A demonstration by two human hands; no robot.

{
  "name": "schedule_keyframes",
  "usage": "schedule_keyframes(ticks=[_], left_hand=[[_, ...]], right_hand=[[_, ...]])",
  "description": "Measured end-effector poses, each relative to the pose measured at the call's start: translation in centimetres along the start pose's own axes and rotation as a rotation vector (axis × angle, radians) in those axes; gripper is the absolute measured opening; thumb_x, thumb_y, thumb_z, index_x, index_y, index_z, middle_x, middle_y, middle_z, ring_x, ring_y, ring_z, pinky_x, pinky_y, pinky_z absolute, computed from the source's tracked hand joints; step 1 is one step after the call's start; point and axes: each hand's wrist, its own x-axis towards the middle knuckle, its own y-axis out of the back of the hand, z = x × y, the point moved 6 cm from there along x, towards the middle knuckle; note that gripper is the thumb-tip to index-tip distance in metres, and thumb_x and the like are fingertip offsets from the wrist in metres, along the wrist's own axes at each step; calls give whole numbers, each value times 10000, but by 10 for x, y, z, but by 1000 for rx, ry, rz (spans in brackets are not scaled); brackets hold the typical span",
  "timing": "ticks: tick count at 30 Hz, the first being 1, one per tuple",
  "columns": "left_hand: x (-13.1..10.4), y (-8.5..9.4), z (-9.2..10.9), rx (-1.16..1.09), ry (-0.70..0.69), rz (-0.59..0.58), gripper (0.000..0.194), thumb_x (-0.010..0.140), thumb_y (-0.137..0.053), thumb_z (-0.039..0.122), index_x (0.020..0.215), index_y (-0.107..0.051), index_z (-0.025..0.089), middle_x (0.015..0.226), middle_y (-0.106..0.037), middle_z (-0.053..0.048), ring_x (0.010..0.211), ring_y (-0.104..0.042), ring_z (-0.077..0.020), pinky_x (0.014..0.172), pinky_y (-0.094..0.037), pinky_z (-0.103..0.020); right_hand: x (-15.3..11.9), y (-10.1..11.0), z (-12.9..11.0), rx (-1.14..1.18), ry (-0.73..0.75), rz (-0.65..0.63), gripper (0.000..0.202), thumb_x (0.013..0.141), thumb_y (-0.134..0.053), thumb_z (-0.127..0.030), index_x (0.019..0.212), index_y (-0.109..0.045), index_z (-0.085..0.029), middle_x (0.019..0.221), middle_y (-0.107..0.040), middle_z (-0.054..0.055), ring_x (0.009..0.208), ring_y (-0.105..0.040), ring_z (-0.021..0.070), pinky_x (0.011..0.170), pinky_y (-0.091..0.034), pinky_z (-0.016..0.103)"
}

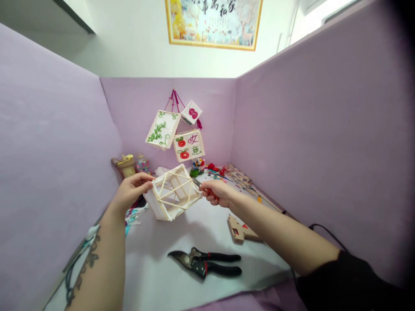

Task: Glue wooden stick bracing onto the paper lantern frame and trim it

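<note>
Pruners (205, 262) lie below; both hands (131, 190) grip stick frame (173, 192).

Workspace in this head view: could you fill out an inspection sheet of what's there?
Surface: white tabletop, walled by lilac partitions.
Job's things: stick-frame box held off the table; red-handled tool at its edge.
Clutter: black pruning shears, wooden glue gun, craft bits and jars at the back.
Hands: left hand grips the box's left corner; right hand holds the tool.
Cables: black cord at right.
Surroundings: decorated hanging panels, framed picture.
</note>
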Motion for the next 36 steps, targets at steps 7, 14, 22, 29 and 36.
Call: schedule_keyframes(ticks=[7, 14, 22, 29, 36], left_hand=[[1, -1, -1, 17, -28, -19, 324, 646, -769, 447, 804, -726, 168, 777, -691, -43, 649, -569, -142, 573, -455, -225], [1, -1, -1, 30, -26, -25, 334, 650, -768, 454, 818, -725, 169, 791, -695, -45, 669, -583, -148, 580, -459, -224], [2, -2, -1, 29, -34, -51, 318, 669, -760, 442, 825, -721, 168, 790, -689, -45, 669, -573, -142, 584, -458, -218], [1, 0, 0, 41, -41, -40, 303, 675, -755, 437, 825, -724, 175, 765, -678, -40, 650, -567, -140, 570, -462, -219], [-1, 2, 2, 49, -29, -3, 332, 647, -765, 454, 807, -721, 166, 778, -696, -45, 646, -581, -147, 565, -462, -223]], right_hand=[[-4, 1, -1, 3, -19, -12, 82, 795, -499, -204, 723, -482, -168, 529, -414, -62, 368, -237, 33, 339, -128, 159], [-1, 2, 1, -19, -34, 1, 88, 814, -476, -195, 729, -475, -171, 520, -396, -70, 356, -227, 31, 344, -119, 155], [4, 8, 2, -95, -17, 111, 116, 778, -503, -161, 677, -451, -182, 502, -392, -67, 348, -232, 38, 352, -102, 172], [-3, 17, -1, -139, 90, 178, 104, 779, -457, -217, 689, -408, -197, 543, -386, -75, 383, -223, 47, 372, -141, 189], [-5, 45, 7, -406, 191, 301, 102, 739, -597, -199, 685, -511, -184, 581, -514, -35, 489, -372, 80, 438, -205, 208]])
